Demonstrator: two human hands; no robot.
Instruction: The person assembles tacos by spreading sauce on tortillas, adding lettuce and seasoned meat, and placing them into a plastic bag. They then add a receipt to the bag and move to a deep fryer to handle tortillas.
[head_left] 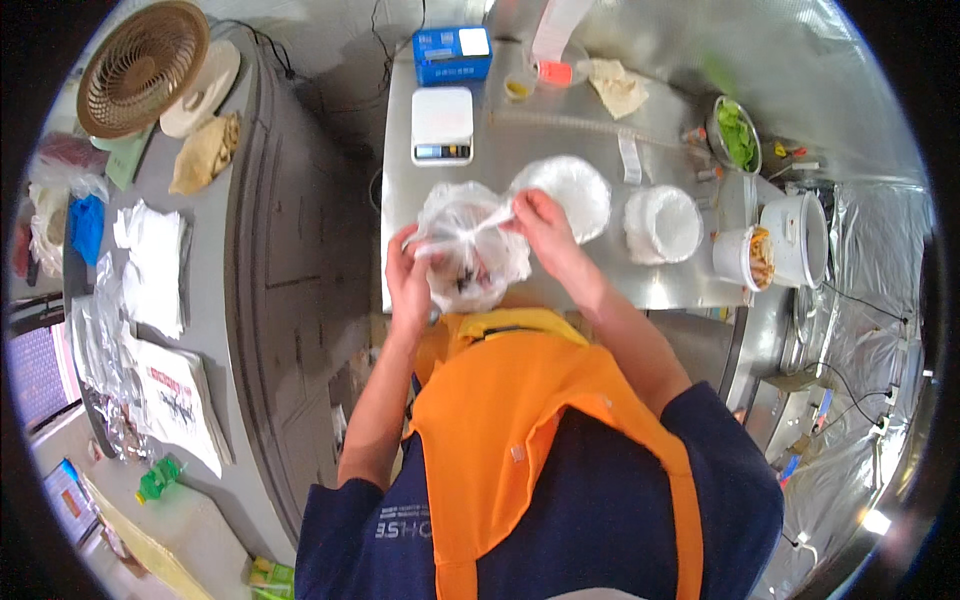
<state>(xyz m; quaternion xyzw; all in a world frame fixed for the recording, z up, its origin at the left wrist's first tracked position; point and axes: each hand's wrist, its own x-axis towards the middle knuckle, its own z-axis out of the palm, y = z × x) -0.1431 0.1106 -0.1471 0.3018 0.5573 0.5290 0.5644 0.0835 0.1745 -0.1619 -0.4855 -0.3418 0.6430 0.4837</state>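
Crinkled translucent bag (475,262) between fingers (527,207)

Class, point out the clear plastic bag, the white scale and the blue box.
Clear plastic bag (474,258), head view: below gathered neck.
White scale (442,118), head view: its flat top.
Blue box (440,55), head view: its blue surface.
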